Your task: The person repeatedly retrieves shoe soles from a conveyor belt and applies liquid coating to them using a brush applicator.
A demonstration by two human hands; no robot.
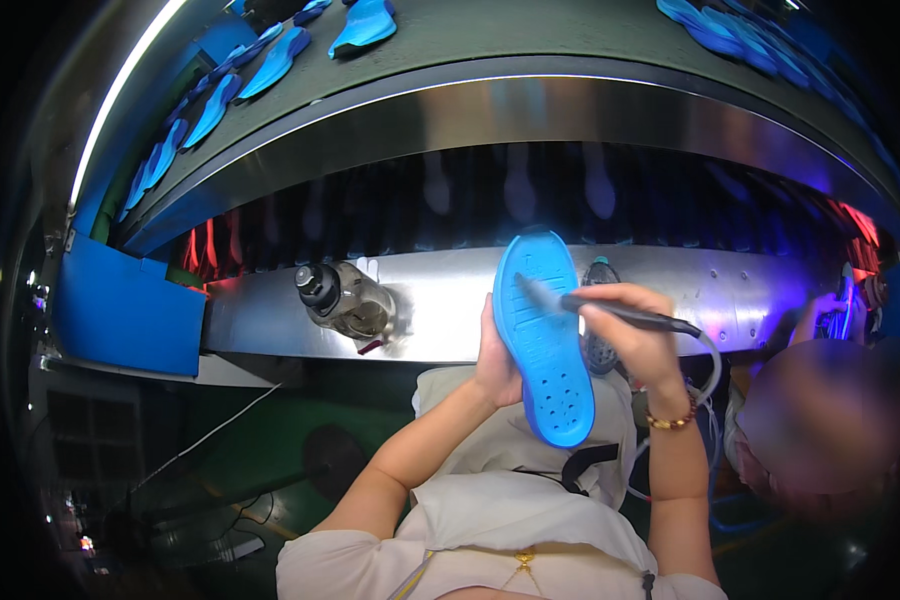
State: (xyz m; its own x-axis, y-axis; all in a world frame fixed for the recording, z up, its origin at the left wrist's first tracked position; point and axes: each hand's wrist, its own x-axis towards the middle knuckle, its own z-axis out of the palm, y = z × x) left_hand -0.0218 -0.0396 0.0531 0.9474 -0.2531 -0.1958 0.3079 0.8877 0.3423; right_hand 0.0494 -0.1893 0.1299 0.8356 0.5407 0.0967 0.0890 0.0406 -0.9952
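Note:
My left hand (496,358) grips a bright blue shoe sole (552,375) by its left edge, holding it tilted up over my lap. Its inner face is toward me, with ridges at the upper part and small holes near the lower end. In my right hand (635,330) is a black-handled brush (625,314), held like a pen, with a thin pale hose trailing from its back end. The brush's greyish tip is smeared by motion and lies over the upper half of the sole. Behind the sole, a dark sole-shaped piece (600,352) is partly hidden.
A dark-capped clear bottle (358,303) stands on the steel ledge (440,318) to the left. Above runs a green conveyor belt (510,35) carrying several blue soles (276,62). Another person (820,420) is close on the right. The hose (713,375) loops beside my right forearm.

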